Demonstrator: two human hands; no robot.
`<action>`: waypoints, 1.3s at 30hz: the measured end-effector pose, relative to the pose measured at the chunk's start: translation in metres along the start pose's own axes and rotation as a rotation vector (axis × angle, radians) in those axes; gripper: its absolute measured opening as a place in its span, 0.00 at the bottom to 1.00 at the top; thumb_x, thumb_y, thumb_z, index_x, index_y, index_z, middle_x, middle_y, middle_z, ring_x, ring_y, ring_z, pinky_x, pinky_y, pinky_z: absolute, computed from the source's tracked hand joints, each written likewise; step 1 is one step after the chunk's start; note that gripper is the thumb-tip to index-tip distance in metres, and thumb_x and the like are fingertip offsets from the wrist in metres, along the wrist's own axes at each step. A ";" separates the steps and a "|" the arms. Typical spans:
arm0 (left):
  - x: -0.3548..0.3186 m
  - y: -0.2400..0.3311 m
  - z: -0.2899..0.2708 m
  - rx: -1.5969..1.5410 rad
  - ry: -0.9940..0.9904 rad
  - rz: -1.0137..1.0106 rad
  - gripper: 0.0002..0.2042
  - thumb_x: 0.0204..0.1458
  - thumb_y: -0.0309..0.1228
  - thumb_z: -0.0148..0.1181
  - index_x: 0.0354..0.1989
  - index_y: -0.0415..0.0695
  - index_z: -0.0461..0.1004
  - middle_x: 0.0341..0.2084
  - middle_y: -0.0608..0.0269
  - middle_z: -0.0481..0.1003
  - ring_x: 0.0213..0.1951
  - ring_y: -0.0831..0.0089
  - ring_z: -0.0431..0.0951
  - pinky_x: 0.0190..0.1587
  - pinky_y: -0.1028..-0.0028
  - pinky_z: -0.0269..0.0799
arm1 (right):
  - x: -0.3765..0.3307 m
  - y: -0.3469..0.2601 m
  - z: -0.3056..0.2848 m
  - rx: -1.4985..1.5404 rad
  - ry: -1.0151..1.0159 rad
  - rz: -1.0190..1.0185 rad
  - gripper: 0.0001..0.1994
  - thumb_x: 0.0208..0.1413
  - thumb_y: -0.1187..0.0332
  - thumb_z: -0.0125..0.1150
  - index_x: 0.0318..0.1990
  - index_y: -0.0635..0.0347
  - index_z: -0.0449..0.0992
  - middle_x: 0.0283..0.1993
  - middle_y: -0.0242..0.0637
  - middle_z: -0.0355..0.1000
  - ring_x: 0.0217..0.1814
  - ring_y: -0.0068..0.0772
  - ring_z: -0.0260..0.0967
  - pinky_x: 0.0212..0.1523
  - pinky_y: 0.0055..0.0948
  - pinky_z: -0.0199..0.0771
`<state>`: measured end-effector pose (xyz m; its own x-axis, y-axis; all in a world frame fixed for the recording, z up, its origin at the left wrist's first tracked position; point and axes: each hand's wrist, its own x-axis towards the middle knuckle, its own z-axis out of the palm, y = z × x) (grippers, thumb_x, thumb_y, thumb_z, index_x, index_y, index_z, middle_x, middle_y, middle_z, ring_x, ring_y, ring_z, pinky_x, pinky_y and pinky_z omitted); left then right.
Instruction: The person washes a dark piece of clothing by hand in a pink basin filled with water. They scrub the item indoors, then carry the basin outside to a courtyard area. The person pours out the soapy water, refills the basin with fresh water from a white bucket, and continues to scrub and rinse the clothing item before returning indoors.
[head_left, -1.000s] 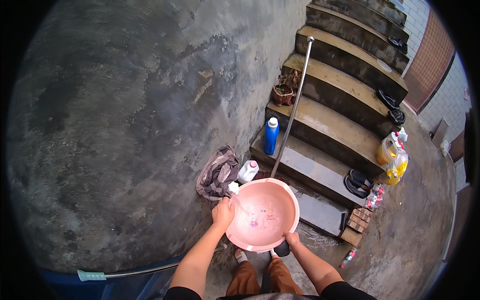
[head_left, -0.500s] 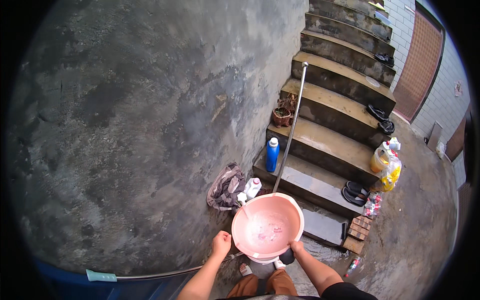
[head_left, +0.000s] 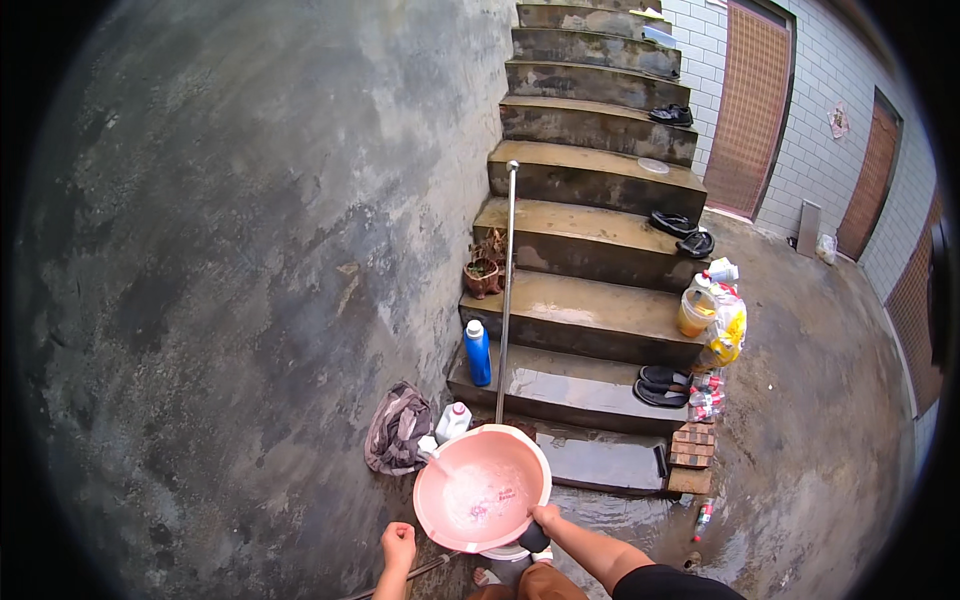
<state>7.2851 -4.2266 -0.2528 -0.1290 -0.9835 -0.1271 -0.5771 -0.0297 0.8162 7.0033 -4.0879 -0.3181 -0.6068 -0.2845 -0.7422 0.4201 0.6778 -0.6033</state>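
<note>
From the head camera, a round pink plastic basin sits low in the middle of the picture, tilted so its open mouth faces up toward the camera. Its inside is smooth and glossy, wet, with a thin film of pale, foamy water pooled across the bottom, and its rim is a slightly lighter, rolled lip. The right hand grips that rim at the lower right edge, fingers curled narrowly over the lip and holding the basin. The left hand hangs just beside the basin's lower left edge, apart from it, its fingers folded into a loose fist; whether it holds anything I cannot tell.

The basin hovers at the foot of a concrete staircase, whose steps are rough, stained brown and grey, the lowest ones shining with water. A slim metal pole stands upright against the steps, just behind the basin. A blue bottle with a white cap stands on the second step, and a small white bottle lies near the basin's upper left rim, next to a crumpled grey-brown cloth on the floor. To the left rises a mottled, weathered cement wall. Dark sandals rest on a wet step to the right, near a yellow jug and a stack of small bricks.
</note>
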 end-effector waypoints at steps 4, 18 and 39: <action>0.008 -0.025 0.019 -0.044 -0.011 -0.087 0.04 0.37 0.24 0.58 0.20 0.39 0.69 0.14 0.60 0.70 0.20 0.71 0.71 0.26 0.73 0.67 | 0.018 0.010 -0.001 -0.027 -0.033 0.026 0.18 0.28 0.71 0.58 0.31 0.74 0.71 0.32 0.45 0.70 0.30 0.36 0.68 0.31 0.29 0.68; 0.008 0.028 0.032 -0.118 -0.044 -0.253 0.03 0.42 0.23 0.55 0.24 0.37 0.70 0.15 0.62 0.70 0.13 0.75 0.69 0.17 0.76 0.65 | 0.045 -0.003 -0.001 -0.036 -0.128 0.001 0.17 0.28 0.73 0.57 0.31 0.75 0.71 0.31 0.45 0.70 0.29 0.37 0.68 0.30 0.30 0.68; -0.016 -0.010 0.063 -0.159 -0.119 -0.522 0.05 0.44 0.28 0.56 0.27 0.39 0.69 0.17 0.64 0.70 0.13 0.77 0.68 0.14 0.77 0.63 | 0.078 -0.011 -0.013 -0.051 -0.185 0.034 0.14 0.31 0.75 0.56 0.29 0.77 0.70 0.28 0.47 0.69 0.25 0.39 0.68 0.27 0.35 0.69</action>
<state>7.2421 -4.1995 -0.2950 0.0460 -0.8045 -0.5921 -0.4614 -0.5428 0.7017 6.9420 -4.1087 -0.3657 -0.4562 -0.3773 -0.8059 0.4006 0.7216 -0.5646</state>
